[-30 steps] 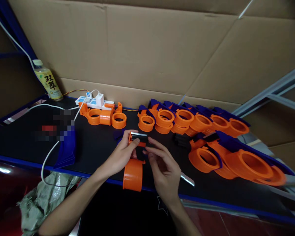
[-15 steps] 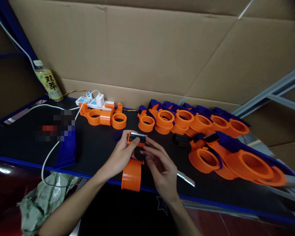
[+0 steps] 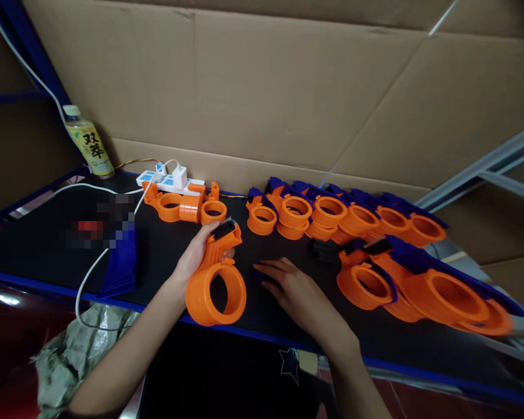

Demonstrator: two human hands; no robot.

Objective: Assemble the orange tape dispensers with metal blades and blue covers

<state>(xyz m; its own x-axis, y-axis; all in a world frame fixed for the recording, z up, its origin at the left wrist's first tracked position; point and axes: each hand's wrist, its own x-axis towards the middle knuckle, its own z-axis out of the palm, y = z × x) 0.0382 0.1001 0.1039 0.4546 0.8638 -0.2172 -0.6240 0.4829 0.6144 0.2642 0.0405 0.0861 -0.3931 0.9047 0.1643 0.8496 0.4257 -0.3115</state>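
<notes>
My left hand (image 3: 196, 256) is closed on an orange tape-dispenser body (image 3: 216, 279), tilted so its ring faces me; a black toothed piece sits at its top end. Over to the right, my right hand (image 3: 294, 288) lies low on the black table (image 3: 39, 256), fingers stretched left over a small dark blue part (image 3: 259, 272) that they touch. Whether they grip it I cannot make out.
Several orange rings with blue covers (image 3: 344, 215) line the back and right of the table. Loose orange parts (image 3: 179, 205) lie by a white power strip (image 3: 168, 181). A bottle (image 3: 88, 142) stands back left. A blue stack (image 3: 121, 262) and white cable (image 3: 91, 270) lie left.
My left hand has turned the orange body so its ring faces me and moved it left. My right hand left it and dropped onto the table by a blue part.
</notes>
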